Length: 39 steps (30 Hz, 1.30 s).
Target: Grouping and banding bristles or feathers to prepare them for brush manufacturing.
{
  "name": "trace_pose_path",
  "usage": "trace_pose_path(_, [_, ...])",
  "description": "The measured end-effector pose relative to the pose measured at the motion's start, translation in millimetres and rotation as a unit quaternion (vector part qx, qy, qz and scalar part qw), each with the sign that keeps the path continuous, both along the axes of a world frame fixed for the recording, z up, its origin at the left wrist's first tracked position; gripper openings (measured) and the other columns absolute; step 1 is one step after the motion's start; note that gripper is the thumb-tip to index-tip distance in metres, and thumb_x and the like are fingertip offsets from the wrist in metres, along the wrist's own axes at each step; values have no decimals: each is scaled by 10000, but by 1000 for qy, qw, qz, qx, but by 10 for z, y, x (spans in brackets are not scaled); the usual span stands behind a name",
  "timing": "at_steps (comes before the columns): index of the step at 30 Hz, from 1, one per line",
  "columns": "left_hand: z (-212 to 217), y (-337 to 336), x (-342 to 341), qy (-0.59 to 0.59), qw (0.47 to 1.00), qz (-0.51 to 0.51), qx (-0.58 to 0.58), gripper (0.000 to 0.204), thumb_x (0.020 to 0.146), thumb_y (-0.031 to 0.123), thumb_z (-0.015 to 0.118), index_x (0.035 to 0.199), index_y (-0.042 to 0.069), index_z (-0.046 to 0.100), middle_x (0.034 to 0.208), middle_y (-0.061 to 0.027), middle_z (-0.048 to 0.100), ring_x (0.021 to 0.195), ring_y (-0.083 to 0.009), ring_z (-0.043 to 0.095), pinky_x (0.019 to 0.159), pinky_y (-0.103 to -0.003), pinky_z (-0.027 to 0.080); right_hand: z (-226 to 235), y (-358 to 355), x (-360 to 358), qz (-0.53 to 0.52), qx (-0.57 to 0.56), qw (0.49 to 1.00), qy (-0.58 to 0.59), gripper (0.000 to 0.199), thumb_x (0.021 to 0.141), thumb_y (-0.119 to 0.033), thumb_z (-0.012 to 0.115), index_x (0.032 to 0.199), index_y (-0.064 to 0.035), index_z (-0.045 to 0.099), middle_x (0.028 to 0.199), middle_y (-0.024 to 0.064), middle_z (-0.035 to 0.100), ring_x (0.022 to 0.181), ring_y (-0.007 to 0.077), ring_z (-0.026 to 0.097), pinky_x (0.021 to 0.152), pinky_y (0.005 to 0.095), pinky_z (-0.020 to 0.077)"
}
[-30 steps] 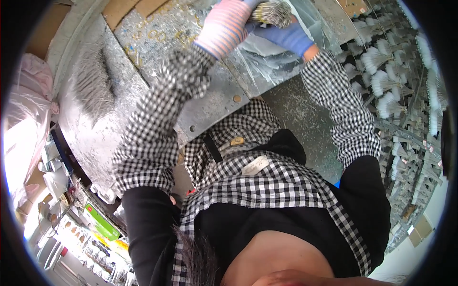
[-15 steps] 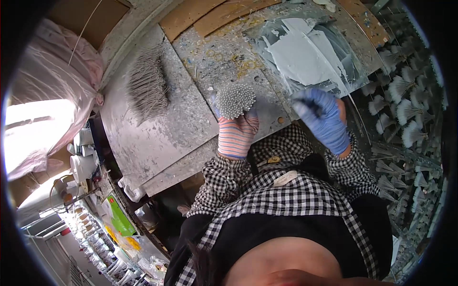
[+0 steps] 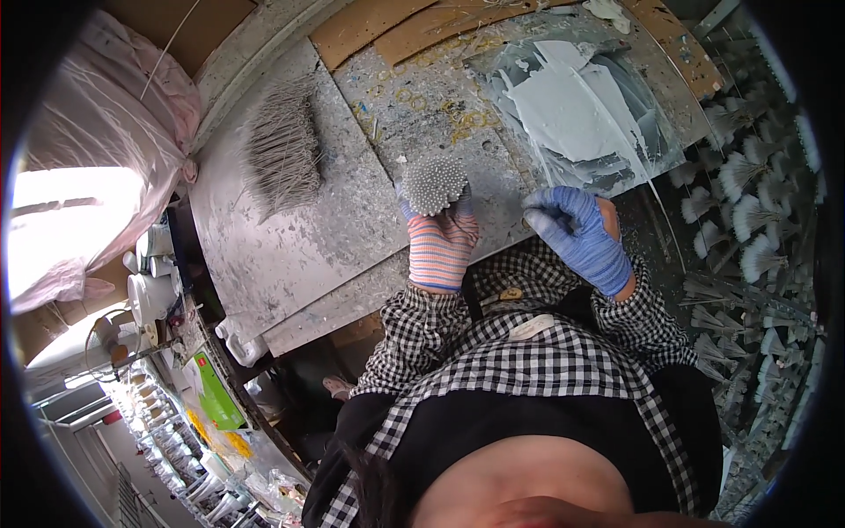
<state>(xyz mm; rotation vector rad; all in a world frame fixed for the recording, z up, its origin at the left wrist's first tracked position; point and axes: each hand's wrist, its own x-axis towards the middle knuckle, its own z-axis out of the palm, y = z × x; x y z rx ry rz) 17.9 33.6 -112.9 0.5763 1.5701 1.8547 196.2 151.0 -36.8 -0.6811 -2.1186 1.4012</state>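
Note:
My left hand (image 3: pixel 440 248), in a striped pink and blue glove, is closed around a bundle of thin stems (image 3: pixel 434 185) whose small pale round tips fan into a dome. The lower part of the bundle is hidden in the fingers. Off to its right, my right hand (image 3: pixel 579 236) wears a blue glove with dark-stained fingertips. Its fingers are curled together, and what they hold, if anything, is too small to make out. A loose pile of similar grey stems (image 3: pixel 283 150) lies on the metal sheet (image 3: pixel 273 273) to the left.
Thick white paste (image 3: pixel 563 110) is spread on a glass plate (image 3: pixel 651 145) at the far right of the table. Yellow rubber bands (image 3: pixel 471 119) lie scattered near cardboard strips (image 3: pixel 422 31). Fanned white bundles (image 3: pixel 757 194) crowd a rack along the right. White containers (image 3: pixel 151 295) stand left.
My right hand has moved slightly left and down, toward the bundle, its fingers now curled closer together. My left hand keeps hold of the bundle. The view has shifted a little.

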Motion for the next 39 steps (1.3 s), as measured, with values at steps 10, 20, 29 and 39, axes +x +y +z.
trace_pose_path(10, [142, -24, -109, -327, 930, 0, 170, 340, 971, 216, 613, 1254, 30, 580, 1190, -90, 656, 1190, -234, 578, 1076, -421, 441, 64, 196, -50, -7, 73, 997, 3, 166, 860, -152, 754, 972, -30, 739, 758, 47, 710, 563, 89, 568, 551, 241, 472])
trace_pose_path(20, [1253, 44, -511, 53, 942, -331, -5, 487, 963, 267, 641, 1344, 4, 492, 1153, -96, 630, 1082, -186, 594, 945, -334, 488, 1180, 716, -1187, 238, 470, 817, 234, 373, 866, -247, 734, 1205, -104, 673, 936, 69, 691, 744, 251, 665, 681, 367, 552])
trace_pose_path(29, [861, 424, -729, 165, 965, -165, 117, 311, 890, 35, 607, 1197, -5, 575, 1160, -147, 669, 1108, -226, 626, 969, -356, 491, 1273, 343, -1911, 228, 657, 718, -21, 191, 806, -263, 651, 862, -83, 622, 730, 103, 664, 673, 270, 680, 586, 396, 541])
trace_pose_path(39, [1349, 207, -1426, 212, 907, -243, 270, 348, 910, 104, 628, 1234, 5, 552, 1120, -98, 672, 1006, -186, 649, 923, -352, 519, 2041, 493, -2288, 323, 665, 669, 77, 333, 836, -382, 682, 937, -74, 607, 735, 86, 661, 674, 288, 675, 625, 423, 538])
